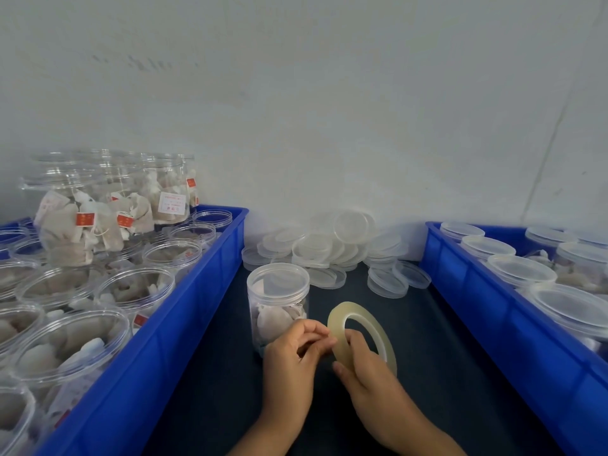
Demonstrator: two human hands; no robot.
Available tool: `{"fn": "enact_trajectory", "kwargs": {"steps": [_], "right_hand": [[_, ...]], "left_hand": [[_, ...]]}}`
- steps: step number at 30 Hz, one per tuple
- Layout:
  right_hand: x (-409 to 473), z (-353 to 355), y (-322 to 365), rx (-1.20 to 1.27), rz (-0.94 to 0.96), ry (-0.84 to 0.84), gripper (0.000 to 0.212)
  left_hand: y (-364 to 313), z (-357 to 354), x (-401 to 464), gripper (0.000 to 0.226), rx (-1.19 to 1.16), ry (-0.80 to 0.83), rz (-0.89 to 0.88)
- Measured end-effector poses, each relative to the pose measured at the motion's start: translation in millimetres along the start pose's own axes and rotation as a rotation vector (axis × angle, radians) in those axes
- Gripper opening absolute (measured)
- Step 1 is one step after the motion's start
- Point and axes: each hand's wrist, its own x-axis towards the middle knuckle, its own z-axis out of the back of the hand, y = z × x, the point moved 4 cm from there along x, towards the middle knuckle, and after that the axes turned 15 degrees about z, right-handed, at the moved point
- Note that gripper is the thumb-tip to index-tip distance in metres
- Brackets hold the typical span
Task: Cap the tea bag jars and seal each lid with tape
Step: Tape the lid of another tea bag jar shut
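Step in hand (est.): free the tape end before sealing the capped jar.

Tape roll (362,337): thin clear ring, held on edge w/ its open centre facing the camera, above the dark work surface (444,357), ctr of frame. Right hand (368,376) grips the roll at its 6–7 o'clock rim, fingers curled round the band. Left hand (292,353) sits at the roll's 9 o'clock, thumb and forefinger pinched together at the rim; whether a loose tape end is between them cannot be told, too small.

Capped jar (278,301): upright, lid on, tea bags inside, long axis vertical. Lies at approx 10–11 o'clock from the pinch point, just beside and behind the left hand, which partly covers its base. Left hand is nearer to it than the right.

Key relation: lid seam sits above and beyond the fingers, so the tape must travel up and away toward 11 o'clock, w/ the strip laid round the vertical axis.

Spare lids (332,251) piled at 12 o'clock; blue bins (204,291) at 9 and 3
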Motion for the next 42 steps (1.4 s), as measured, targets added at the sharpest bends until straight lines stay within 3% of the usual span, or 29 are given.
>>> {"fn": "enact_trajectory", "kwargs": {"steps": [13,18,22,26,31,35,39,42], "right_hand": [[-0.1,-3.6,4.7,-0.002,0.031,-0.015,0.020],[-0.6,1.8,6.7,0.082,0.014,-0.057,0.020],[-2.3,0.3,6.9,0.085,0.005,-0.029,0.025],[-3.2,1.1,4.3,0.087,0.013,-0.018,0.027],[-3.0,5.0,7.8,0.211,0.056,-0.071,0.022],[-2.5,10.0,8.8,0.322,0.043,-0.115,0.008],[-2.6,15.8,8.4,0.304,0.048,-0.081,0.034],[-3.9,22.1,8.7,0.409,0.070,0.059,0.027]], "left_hand": [[-3.7,0.5,-0.8,0.013,0.132,-0.012,-0.142],[-5.2,-0.1,-1.1,0.020,0.008,-0.019,-0.054],[-3.2,1.2,0.3,0.013,-0.005,0.043,-0.048],[-6.1,0.1,-0.7,0.020,0.075,0.058,-0.129],[-5.6,-2.1,-2.7,0.012,0.121,0.019,-0.182],[-5.7,-1.4,-4.7,0.008,-0.020,0.045,-0.095],[-3.9,-4.3,-5.0,0.031,-0.165,0.200,0.026],[-4.7,-5.3,-3.7,0.025,-0.157,0.222,0.029]]}}
